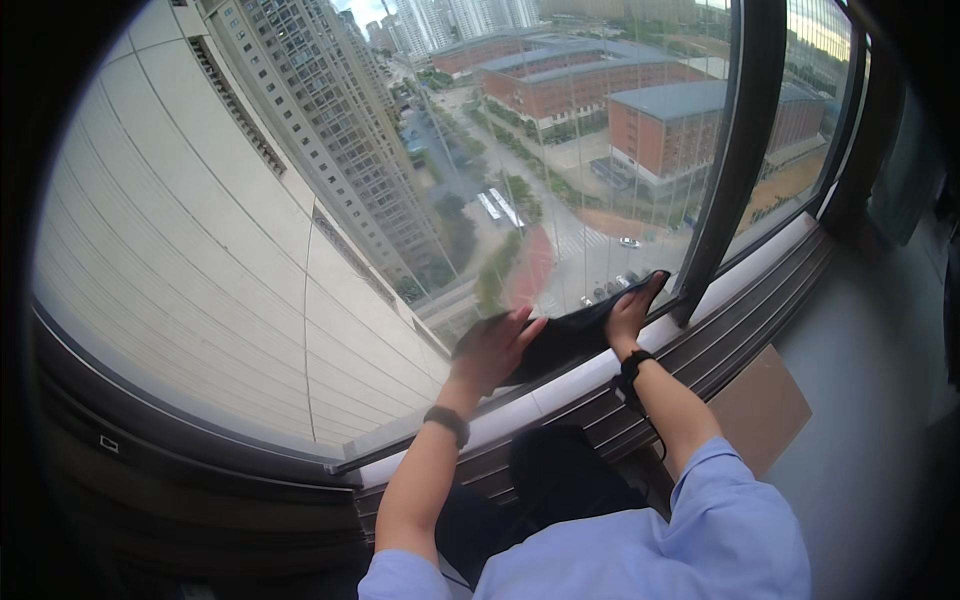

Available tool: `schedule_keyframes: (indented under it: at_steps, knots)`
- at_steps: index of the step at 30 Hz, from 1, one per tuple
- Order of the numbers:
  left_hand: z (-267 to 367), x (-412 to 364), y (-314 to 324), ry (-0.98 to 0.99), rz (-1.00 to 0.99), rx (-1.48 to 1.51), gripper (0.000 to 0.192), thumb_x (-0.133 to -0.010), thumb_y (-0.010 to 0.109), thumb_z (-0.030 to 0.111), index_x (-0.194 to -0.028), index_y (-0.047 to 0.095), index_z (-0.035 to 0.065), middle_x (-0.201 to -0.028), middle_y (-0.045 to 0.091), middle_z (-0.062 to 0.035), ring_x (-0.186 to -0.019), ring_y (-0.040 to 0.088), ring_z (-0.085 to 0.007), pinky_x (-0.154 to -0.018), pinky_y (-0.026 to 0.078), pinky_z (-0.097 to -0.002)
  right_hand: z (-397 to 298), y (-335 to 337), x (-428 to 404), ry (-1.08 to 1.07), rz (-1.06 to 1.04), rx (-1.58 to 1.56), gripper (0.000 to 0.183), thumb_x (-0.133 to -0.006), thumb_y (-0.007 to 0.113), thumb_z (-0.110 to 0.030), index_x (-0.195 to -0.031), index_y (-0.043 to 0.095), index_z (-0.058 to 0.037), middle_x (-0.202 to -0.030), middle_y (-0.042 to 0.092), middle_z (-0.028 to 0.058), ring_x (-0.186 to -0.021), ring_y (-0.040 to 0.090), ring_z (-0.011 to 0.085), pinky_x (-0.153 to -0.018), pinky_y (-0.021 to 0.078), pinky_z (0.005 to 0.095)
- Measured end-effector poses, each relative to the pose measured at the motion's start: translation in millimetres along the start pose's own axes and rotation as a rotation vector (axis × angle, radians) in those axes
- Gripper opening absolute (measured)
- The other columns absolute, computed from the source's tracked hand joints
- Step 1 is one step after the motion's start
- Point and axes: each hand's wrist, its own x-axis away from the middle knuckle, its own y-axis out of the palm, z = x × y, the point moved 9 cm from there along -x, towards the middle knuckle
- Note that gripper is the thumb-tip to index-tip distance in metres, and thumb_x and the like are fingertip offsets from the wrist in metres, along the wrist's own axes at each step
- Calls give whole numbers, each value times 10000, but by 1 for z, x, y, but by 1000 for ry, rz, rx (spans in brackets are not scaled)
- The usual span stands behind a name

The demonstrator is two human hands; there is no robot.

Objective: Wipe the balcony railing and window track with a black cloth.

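Observation:
A black cloth [566,341] is spread between my two hands against the lower part of a large window pane [420,247]. My left hand [491,352], a little blurred, lies flat over the cloth's left end with its fingers spread. At the cloth's right end, close to the dark window frame post, my right hand [634,311] has its thumb and fingers on the fabric, whose corner sticks up past the fingertips. Both wrists wear dark bands. A faint reddish reflection shows on the glass above my left hand.
Below the glass run a pale sill [525,409] and a dark ribbed ledge [720,337], with my knees at it. A thick frame post [739,150] stands to the right. A light brown board [761,412] lies beyond the ledge at the right. Tall buildings and a road show outside.

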Motion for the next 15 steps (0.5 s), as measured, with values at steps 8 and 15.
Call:
schedule_keyframes:
  at_steps: [8, 15]
  knots:
    - [-94, 270, 6, -372, 31, -95, 851, -765, 577, 565, -1436, 153, 256, -1484, 80, -195, -1384, -26, -342, -1076, 58, -561, -147, 78, 149, -729, -209, 4, 722, -726, 521, -305, -1296, 265, 55, -1192, 335, 339, -1036, 346, 525, -882, 240, 673]
    - [-152, 323, -19, -923, 268, -30, 882, -828, 467, 582, -1446, -5, 166, -1461, -62, -266, -1348, -78, -438, -1057, 7, -599, -232, 106, 202, -645, -606, 176, 514, -703, 587, -266, -1176, 498, -83, -1100, 509, 82, -980, 453, 310, -796, 355, 485]
